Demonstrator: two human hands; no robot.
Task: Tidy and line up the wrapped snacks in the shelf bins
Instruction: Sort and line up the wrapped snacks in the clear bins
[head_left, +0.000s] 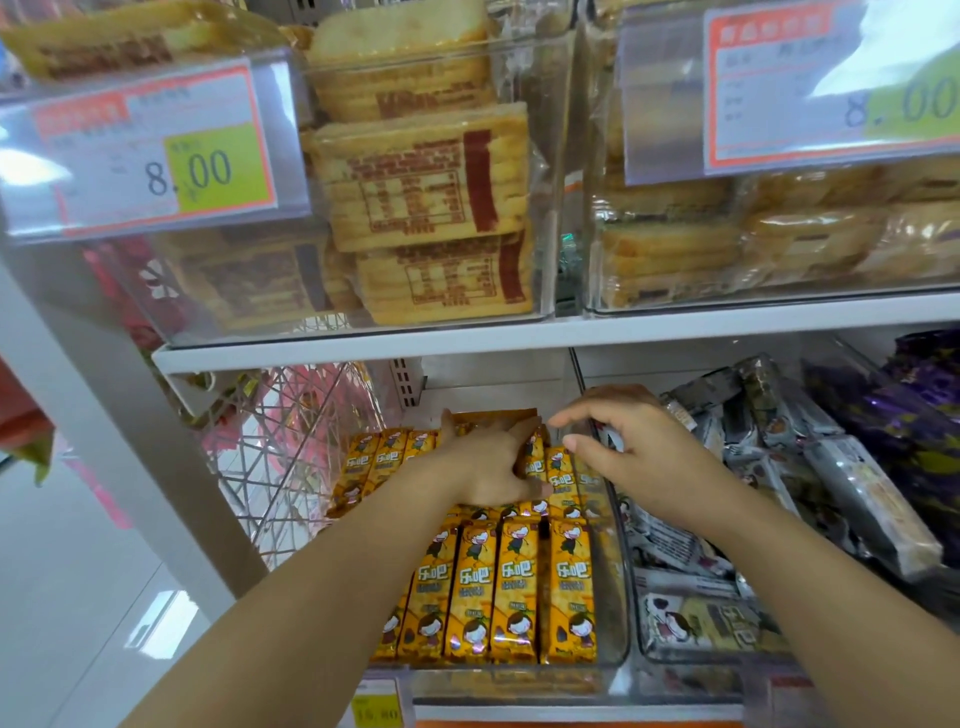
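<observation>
Hands: 2, i.e. left hand (488, 462), right hand (628, 441). Clear bins (545, 156), upper shelf: 2. Price labels (156, 150) w/ "8.00": 2. Yellow snack packs (514, 587): front row 5 (1 half hidden), back row approx 5 visible. Wire basket (291, 447): 1. Grey packs (872, 504): jumbled, no count.

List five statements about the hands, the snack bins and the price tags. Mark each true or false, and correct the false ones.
1. The left hand rests on the yellow packs at the back of the bin. True.
2. The front row of yellow packs lies crosswise in a heap. False: those packs lie side by side, lined up lengthways.
3. The left price tag on the upper shelf reads 8.00. True.
4. The right hand grips a grey pack. False: it holds nothing and hovers over the clear wall between the bins.
5. The grey packs on the right lie jumbled. True.
</observation>
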